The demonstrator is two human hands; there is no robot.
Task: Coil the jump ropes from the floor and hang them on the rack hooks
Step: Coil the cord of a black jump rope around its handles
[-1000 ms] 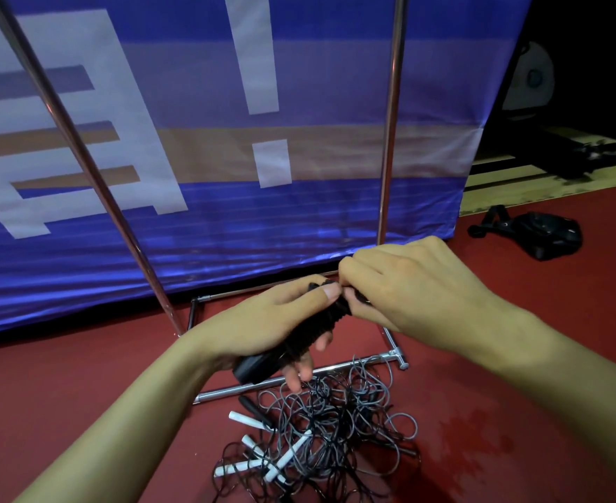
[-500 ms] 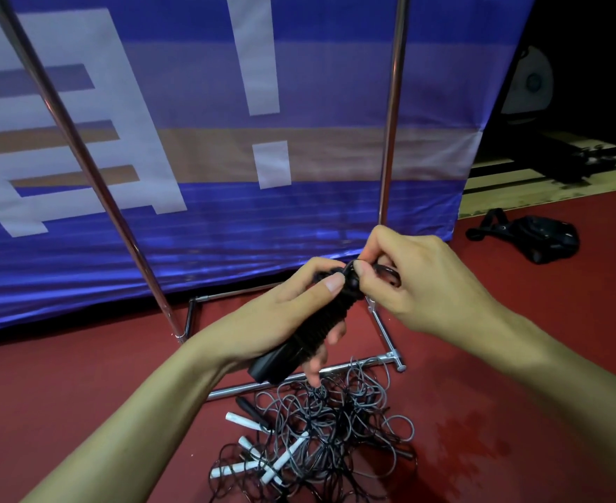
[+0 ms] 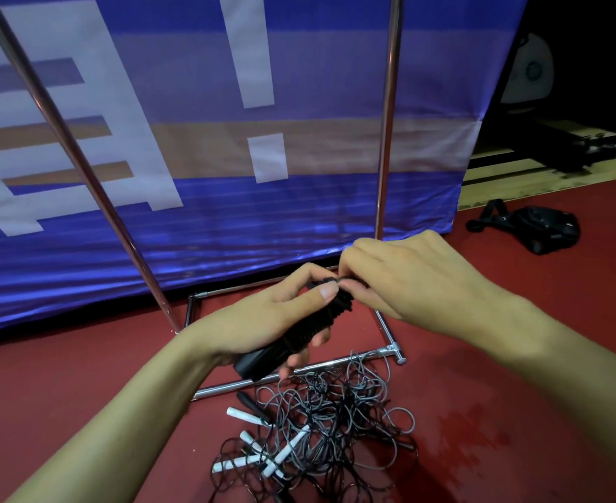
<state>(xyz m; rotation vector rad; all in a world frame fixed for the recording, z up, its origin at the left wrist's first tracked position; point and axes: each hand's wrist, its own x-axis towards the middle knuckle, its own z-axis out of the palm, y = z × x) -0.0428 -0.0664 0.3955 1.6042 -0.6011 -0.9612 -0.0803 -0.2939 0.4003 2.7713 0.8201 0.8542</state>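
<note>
My left hand (image 3: pixel 273 317) grips a black jump rope bundle (image 3: pixel 299 335), its cord wound tightly round the handles. My right hand (image 3: pixel 408 281) pinches the cord at the bundle's upper end, by my left thumb. Below the hands, a tangled pile of jump ropes (image 3: pixel 321 430) with black and grey cords and white handles lies on the red floor. The chrome rack (image 3: pixel 384 147) stands behind, its base bars (image 3: pixel 386 328) on the floor and its uprights rising out of view. No hooks are in view.
A blue banner (image 3: pixel 197 219) with white and tan markings hangs right behind the rack. A black bag with straps (image 3: pixel 538 226) lies on the floor at the right. Dark equipment (image 3: pixel 571 154) stands on a pale strip beyond it.
My right hand has shifted round the top of the bundle, from lifted with a loop of cord to pressed close against my left thumb. The left hand keeps its grip.
</note>
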